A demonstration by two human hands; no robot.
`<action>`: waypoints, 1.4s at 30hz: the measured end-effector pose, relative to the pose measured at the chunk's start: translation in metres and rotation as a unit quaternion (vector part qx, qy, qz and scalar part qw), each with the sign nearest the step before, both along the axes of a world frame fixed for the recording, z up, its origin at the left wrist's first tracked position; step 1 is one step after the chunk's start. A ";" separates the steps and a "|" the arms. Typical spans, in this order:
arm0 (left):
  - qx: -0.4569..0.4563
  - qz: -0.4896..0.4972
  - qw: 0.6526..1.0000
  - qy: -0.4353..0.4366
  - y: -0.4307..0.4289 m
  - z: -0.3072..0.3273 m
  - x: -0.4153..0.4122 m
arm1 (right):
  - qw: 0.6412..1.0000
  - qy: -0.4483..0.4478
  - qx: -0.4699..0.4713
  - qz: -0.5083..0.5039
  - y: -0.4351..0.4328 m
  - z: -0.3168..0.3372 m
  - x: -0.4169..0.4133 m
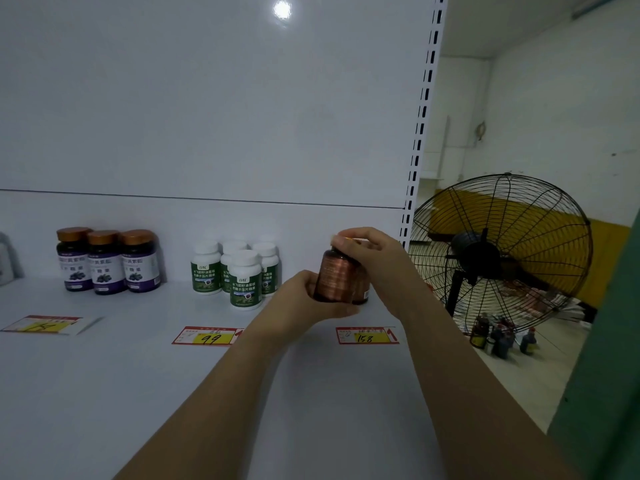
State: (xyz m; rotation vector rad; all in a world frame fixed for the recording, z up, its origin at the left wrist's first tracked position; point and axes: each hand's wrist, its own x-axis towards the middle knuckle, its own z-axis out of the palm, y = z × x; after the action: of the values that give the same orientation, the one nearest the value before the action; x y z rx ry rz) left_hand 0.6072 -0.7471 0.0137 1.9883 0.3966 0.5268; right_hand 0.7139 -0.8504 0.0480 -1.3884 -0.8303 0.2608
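A brown bottle with a copper-coloured label [335, 278] is held upright just above the white shelf [104, 375], behind the "158" price tag [367, 336]. My left hand [304, 299] grips its lower body from the left and below. My right hand [374, 258] curls over its cap from the right, fingertips pinching the top. A second brown bottle [362, 291] stands right behind it, mostly hidden.
Three purple-labelled bottles with copper caps [107, 261] stand at the left. Several white-capped green-labelled bottles [239, 275] stand in the middle, behind a "99" tag [207, 337]. Another tag [45, 325] lies at the far left. A black floor fan [502, 254] and small bottles [498, 336] sit beyond the shelf's right end.
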 end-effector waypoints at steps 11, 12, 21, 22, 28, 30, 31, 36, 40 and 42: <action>-0.018 -0.022 0.999 -0.027 0.002 0.002 -0.004 | 0.999 -0.004 0.014 0.029 0.002 0.000 0.000; -0.022 -0.021 0.999 -0.023 0.002 0.002 -0.004 | 1.000 0.000 0.024 0.018 0.002 0.000 0.001; -0.045 -0.037 0.997 -0.048 -0.001 0.004 -0.008 | 0.999 -0.008 0.019 0.048 0.002 0.003 -0.005; -0.026 -0.006 0.999 -0.044 -0.001 0.004 -0.007 | 0.999 -0.031 0.006 0.030 0.003 0.002 -0.006; -0.057 -0.061 0.996 -0.025 0.001 0.004 -0.007 | 0.998 0.022 0.055 0.024 -0.001 0.001 0.002; -0.049 -0.086 0.995 -0.034 0.001 0.004 -0.009 | 0.996 0.043 0.063 0.042 0.000 0.001 0.003; -0.051 -0.080 0.995 -0.043 0.000 0.005 -0.008 | 0.996 0.042 0.058 0.049 0.001 0.001 0.001; -0.033 -0.001 0.998 -0.061 0.000 0.004 -0.004 | 1.000 -0.021 0.012 0.008 0.003 0.000 -0.005; -0.059 -0.031 0.997 -0.050 0.001 0.004 -0.004 | 0.999 0.019 0.037 0.008 -0.002 0.000 0.004; -0.057 -0.042 0.996 -0.048 0.002 0.004 -0.004 | 0.999 0.021 0.025 0.006 -0.001 0.000 0.005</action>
State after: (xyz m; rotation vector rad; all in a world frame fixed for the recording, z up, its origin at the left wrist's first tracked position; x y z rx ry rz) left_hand 0.6030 -0.7450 0.0175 1.8528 0.2775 0.5326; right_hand 0.7194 -0.8513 0.0476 -1.3271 -0.8055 0.2743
